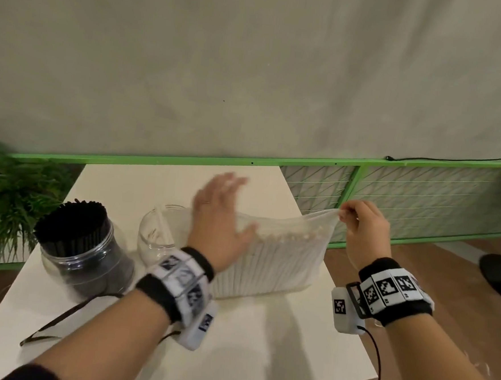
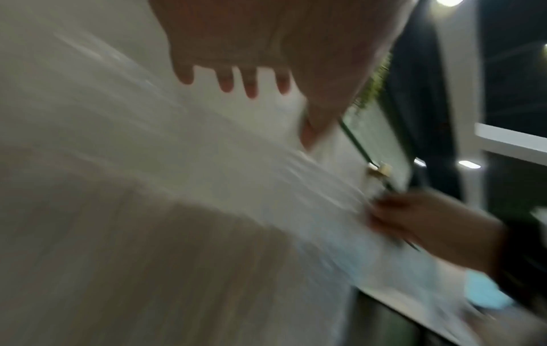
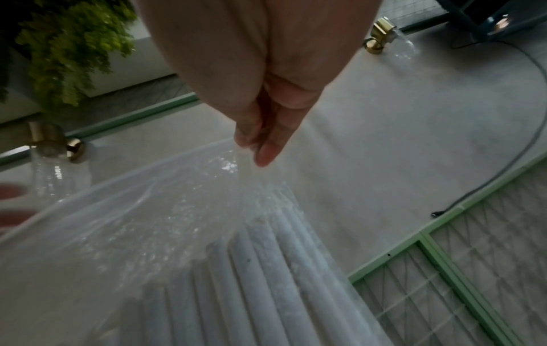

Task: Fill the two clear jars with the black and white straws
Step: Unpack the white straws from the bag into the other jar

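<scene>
Clear bag [image 1: 283, 260] of white straws [image 1: 267, 268] upright on white table [image 1: 261, 354], just right of empty clear jar [image 1: 155, 236]; other jar [image 1: 87, 255], left, already packed with black straws [image 1: 72, 222]. Right hand [image 1: 365, 230] pinching bag's top corner, pulling film taut; left hand [image 1: 220, 217] fingers spread and straight, holding nothing, over bag mouth near straw tops. Likely light, stiff straws, loose and prone to scatter; thin slippery film; best gripped as a bunch near upper ends, bag edge kept lifted.
</scene>
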Available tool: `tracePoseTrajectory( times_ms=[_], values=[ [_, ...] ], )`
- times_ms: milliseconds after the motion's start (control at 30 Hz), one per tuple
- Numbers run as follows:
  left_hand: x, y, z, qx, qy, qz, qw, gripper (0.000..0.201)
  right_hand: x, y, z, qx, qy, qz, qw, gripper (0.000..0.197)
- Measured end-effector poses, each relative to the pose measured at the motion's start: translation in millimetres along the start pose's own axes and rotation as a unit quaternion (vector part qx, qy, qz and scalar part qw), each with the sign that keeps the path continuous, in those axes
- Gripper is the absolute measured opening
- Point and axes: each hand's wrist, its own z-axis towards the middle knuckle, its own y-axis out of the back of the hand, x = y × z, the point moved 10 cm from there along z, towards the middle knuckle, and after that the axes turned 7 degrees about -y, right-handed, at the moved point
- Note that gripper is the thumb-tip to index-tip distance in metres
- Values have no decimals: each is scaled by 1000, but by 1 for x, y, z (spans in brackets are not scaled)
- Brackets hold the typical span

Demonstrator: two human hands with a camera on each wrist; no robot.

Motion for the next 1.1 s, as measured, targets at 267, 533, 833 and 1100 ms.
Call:
tracePoseTrajectory(
  times_ms=[267, 533, 833, 1100],
  values=[
    [3, -114, 11, 356, 27, 64, 932, 42, 51, 18, 1, -17, 80, 49, 995, 18],
    [39, -51, 9, 139, 152, -279, 938, 46, -56, -10, -64, -20, -271, 194, 943, 69],
    [37, -22, -19, 57, 187, -511, 837, 48, -31, -57, -67, 50, -362, 388, 846, 88],
    [84, -47, -64, 57, 308, -467, 827, 66, -12, -71, -73, 128, -312, 313, 888, 74]
  ],
)
